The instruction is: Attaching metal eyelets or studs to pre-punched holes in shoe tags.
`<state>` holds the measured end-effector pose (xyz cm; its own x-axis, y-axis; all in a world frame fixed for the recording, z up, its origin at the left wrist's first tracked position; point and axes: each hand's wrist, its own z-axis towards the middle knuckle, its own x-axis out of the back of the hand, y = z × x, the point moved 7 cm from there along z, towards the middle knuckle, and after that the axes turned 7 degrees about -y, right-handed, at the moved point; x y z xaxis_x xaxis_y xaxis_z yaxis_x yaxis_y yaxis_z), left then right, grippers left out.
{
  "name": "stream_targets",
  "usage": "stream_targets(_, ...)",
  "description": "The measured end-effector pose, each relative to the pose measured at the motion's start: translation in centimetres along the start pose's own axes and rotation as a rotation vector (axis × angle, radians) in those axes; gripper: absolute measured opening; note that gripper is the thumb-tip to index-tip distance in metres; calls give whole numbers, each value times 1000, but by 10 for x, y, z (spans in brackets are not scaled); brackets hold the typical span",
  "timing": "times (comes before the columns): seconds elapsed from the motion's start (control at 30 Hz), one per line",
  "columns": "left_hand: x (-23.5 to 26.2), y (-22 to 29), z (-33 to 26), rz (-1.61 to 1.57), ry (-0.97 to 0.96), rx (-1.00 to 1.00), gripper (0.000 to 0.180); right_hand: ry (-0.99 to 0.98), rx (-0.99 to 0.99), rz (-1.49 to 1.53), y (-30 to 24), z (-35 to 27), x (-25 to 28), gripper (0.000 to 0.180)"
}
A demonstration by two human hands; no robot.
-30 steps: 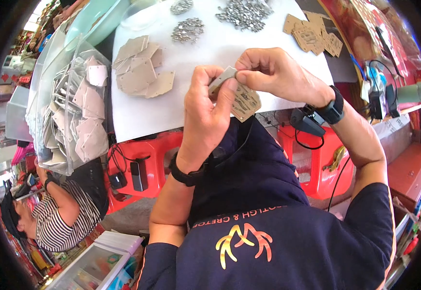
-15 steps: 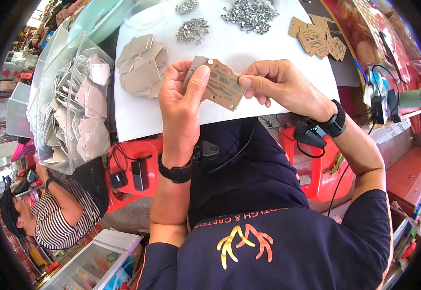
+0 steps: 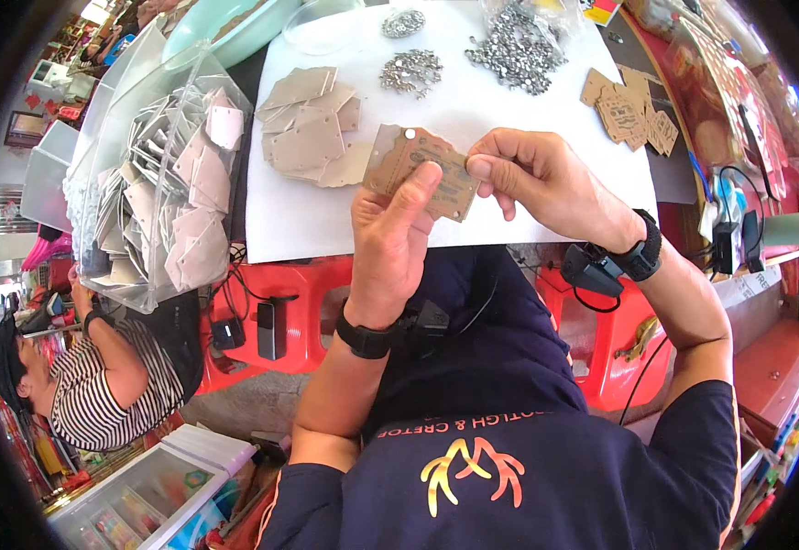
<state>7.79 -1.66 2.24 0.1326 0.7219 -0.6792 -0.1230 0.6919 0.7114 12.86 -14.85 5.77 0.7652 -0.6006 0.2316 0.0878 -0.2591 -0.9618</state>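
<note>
Both the left hand (image 3: pixel 398 240) and right hand (image 3: pixel 535 179) pinch 1 brown card tag (image 3: pixel 425 170); a loose pinch could drop it onto the desk (image 3: pixel 528 119).

Left hand (image 3: pixel 398 240) and right hand (image 3: pixel 546 179) pinching brown card tags (image 3: pixel 425 170) above white tabletop (image 3: pixel 473 110). Pale tag pile (image 3: pixel 312 128) lying to left, metal eyelets (image 3: pixel 514 46) heaped beyond. Clear bin (image 3: pixel 157 183) holding more tags at far left.

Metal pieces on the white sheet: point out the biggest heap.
The heap of metal pieces at the sheet's far right is biggest; the two heaps left of it are clearly smaller.
</note>
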Motion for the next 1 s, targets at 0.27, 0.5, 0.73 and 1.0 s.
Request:
stream_targets(0.27, 21, -4, -6, 187, 119, 163, 27, -154, -64, -221, 1, 43, 21, 23)
stream_targets(0.5, 23, -5, -4, 194, 117, 186, 29, -17, 118, -775, -13, 93, 55, 15)
stream_targets(0.73, 25, -7, -4, 171, 113, 208, 30, 74, 421, -1052, -18, 108, 33, 9)
stream_targets(1.0, 25, -9, -5, 192, 100, 214, 26, -8, 505, -1323, -16, 115, 16, 7)
